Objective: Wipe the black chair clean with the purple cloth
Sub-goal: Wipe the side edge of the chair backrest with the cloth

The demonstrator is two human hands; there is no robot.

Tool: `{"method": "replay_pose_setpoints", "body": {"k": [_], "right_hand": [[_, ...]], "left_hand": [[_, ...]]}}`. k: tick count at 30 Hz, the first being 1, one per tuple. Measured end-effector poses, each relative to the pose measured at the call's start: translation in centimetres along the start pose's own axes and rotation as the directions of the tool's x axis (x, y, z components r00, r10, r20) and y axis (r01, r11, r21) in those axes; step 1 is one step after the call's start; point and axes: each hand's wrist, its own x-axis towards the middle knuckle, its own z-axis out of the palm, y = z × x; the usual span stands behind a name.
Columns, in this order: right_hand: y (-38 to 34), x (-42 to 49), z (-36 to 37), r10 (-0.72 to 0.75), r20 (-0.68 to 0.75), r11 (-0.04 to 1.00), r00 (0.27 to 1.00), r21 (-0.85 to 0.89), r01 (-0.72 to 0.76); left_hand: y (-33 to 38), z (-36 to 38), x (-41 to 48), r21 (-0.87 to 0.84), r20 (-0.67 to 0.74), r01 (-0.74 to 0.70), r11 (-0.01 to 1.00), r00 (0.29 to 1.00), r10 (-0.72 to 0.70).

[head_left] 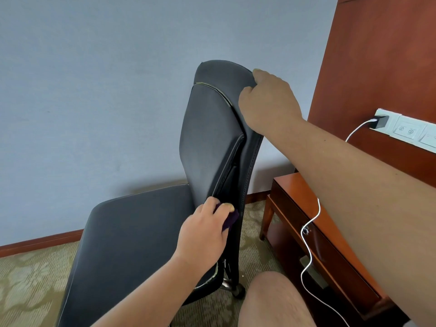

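Purple fabric cloth, pinched by your left hand; at one o'clock, your right hand grips the black padded chair.

Chair: black upholstery, with pale yellowish piping near the top of the back. Cloth in my left hand: deep purple. Wall: plain blue-grey. Carpet: olive-tan with a paler floral pattern. Skirting, wall panel and bedside table: reddish-brown wood. Cable and socket plate: white. Charger: black.
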Motion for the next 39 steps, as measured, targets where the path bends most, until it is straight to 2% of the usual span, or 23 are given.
{"method": "replay_pose_setpoints", "body": {"k": [5,8,11,13,16,19,22,25,32,35,39], "right_hand": [[-0.1,0.0,0.0,0.001,0.001,1.000,1.000,-0.005,-0.001],[-0.1,0.0,0.0,0.012,0.006,1.000,1.000,-0.002,-0.012],[0.0,0.0,0.1,0.007,0.006,1.000,1.000,-0.002,-0.007],[0.1,0.0,0.1,0.004,0.003,1.000,1.000,-0.003,-0.004],[0.1,0.1,0.1,0.001,-0.003,1.000,1.000,-0.002,-0.001],[0.1,0.2,0.1,0.001,-0.002,1.000,1.000,-0.005,-0.001],[0.1,0.3,0.1,0.002,-0.003,1.000,1.000,0.002,-0.002],[0.2,0.2,0.1,-0.005,-0.010,1.000,1.000,0.003,0.005],[0.1,0.2,0.1,0.003,-0.004,1.000,1.000,0.010,-0.003],[0.1,0.1,0.1,0.003,-0.001,1.000,1.000,0.012,-0.003],[0.1,0.2,0.1,0.006,-0.004,1.000,1.000,0.012,-0.006]], "left_hand": [[1.8,-1.0,1.2,-0.187,-0.118,0.066,0.980,0.989,-0.089],[3.1,-2.2,2.9,-0.252,-0.224,0.032,0.967,0.970,-0.091],[3.7,-2.5,3.8,-0.291,-0.257,-0.002,0.957,0.963,-0.077],[3.6,-2.0,3.5,-0.241,-0.223,-0.019,0.970,0.974,-0.036],[2.9,-0.4,2.0,-0.132,-0.094,-0.045,0.990,0.995,0.032],[1.9,1.1,0.1,-0.033,0.026,-0.055,0.998,0.998,0.056],[1.2,1.7,-0.9,-0.002,0.085,-0.059,0.998,0.995,0.059],[1.2,1.1,-0.7,-0.014,0.048,-0.060,0.998,0.997,0.061],[1.2,-1.9,2.6,-0.122,-0.190,-0.051,0.991,0.981,0.027],[0.7,-1.6,2.6,-0.105,-0.167,-0.045,0.994,0.986,0.027],[-0.8,0.2,0.6,0.034,-0.038,-0.107,0.994,0.993,0.108]]}}
